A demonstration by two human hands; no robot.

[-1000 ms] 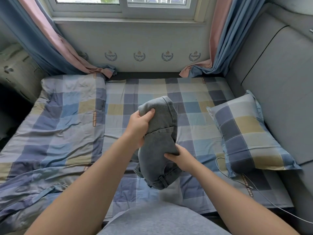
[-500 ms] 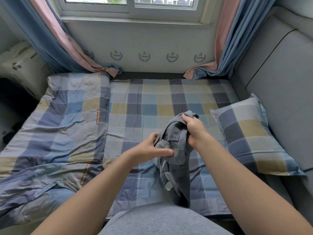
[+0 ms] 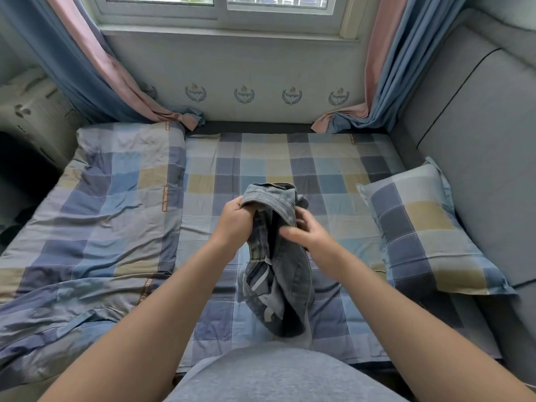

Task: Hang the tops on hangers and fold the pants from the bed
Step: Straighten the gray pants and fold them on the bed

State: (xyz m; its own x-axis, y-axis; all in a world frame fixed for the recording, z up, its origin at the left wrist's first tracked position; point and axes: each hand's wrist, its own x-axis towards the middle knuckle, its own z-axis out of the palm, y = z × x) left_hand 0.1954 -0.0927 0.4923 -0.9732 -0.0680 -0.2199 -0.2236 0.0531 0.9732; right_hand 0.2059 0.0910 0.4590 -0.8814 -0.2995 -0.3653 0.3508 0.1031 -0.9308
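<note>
Jeans (image 3: 278, 274) up over the middle of the bed (image 3: 261, 158), towards the near edge, bunched and hanging lengthwise, waistband on top and folded over. Left hand (image 3: 235, 224) clenched round the waistband's left side, fingertips tucked under the denim. Right hand (image 3: 311, 232) just right of the jeans, motion-blurred, fingers (image 3: 290, 235) stretched leftwards across the fabric; gripping or only touching, impossible to tell. Lower end of the jeans down by a grey top (image 3: 275, 375) at the near edge; contact with the sheet unclear. On the left of the bed, a rumpled checked quilt (image 3: 101, 213). On the right, a checked pillow (image 3: 420, 233) against a grey padded panel (image 3: 478, 140). Far side: a window (image 3: 220, 7) above a wall with crest prints, and blue-and-pink curtains (image 3: 87, 68) at both corners, ends lying on the bed.
</note>
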